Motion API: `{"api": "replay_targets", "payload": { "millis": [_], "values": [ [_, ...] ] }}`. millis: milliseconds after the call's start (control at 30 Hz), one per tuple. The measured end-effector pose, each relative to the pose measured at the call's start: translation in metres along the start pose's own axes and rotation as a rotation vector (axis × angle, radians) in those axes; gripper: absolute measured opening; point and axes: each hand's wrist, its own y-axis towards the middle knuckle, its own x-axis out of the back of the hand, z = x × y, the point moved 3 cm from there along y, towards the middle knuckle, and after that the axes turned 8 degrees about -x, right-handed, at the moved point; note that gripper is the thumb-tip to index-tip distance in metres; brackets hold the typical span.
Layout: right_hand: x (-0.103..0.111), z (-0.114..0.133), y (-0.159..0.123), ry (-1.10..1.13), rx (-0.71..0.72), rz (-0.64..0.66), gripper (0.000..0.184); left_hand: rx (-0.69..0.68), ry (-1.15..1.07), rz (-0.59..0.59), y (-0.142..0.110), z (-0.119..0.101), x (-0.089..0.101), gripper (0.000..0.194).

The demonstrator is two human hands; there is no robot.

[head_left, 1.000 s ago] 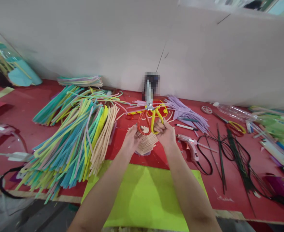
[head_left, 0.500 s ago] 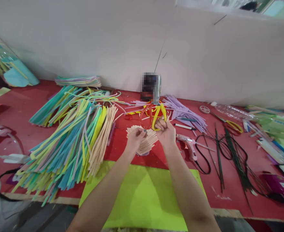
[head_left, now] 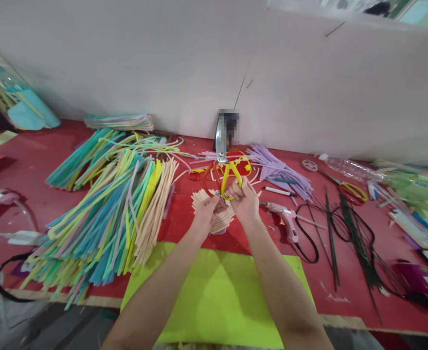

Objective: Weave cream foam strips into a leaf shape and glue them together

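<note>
A pair of scissors (head_left: 222, 154) with one yellow and one red handle points away from me, its blades raised towards the wall. My right hand (head_left: 243, 199) is closed around the yellow handle. At the lower end of the red handle, my left hand (head_left: 205, 211) is closed, thumb against the loop; its other fingers are partly hidden. Beneath both hands lies a fan of short beige pipe cleaners (head_left: 223, 222), on top of something lilac. A lilac bundle of pipe cleaners (head_left: 277, 170) rests just beyond my right hand.
Long coloured pipe cleaners (head_left: 100, 223) are heaped to the left. On the right are a pink glue gun (head_left: 289, 221), a marker (head_left: 277, 191), other scissors (head_left: 347, 190), dark green stems (head_left: 356, 243) and a plastic bottle (head_left: 348, 167). A yellow-green sheet (head_left: 217, 296) lies in front.
The scissors have swung left, their blades now in front of the dark blurred object by the wall. My right hand has moved left, and my left hand has come to the red handle.
</note>
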Motion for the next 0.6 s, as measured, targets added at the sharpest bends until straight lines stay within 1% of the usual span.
{"api": "replay_targets", "payload": {
  "millis": [167,267,333,467,600],
  "values": [
    [-0.008,0.001,-0.003,-0.044,-0.013,0.039,0.035,-0.028,-0.042,-0.053,-0.001,0.0,0.002,0.036],
    [-0.007,0.001,-0.002,-0.023,-0.065,0.065,0.041,-0.035,-0.029,-0.055,0.0,0.001,0.002,0.034],
    [-0.004,0.001,-0.001,-0.027,-0.089,0.055,0.047,-0.038,-0.02,-0.049,0.0,0.001,0.001,0.032],
    [0.004,0.001,0.0,-0.055,-0.062,0.001,0.042,-0.033,-0.036,-0.017,0.0,-0.001,-0.002,0.029],
    [0.004,0.0,-0.001,-0.036,-0.041,0.044,0.037,-0.008,-0.046,0.0,0.0,-0.004,-0.003,0.027]
  ]
}}
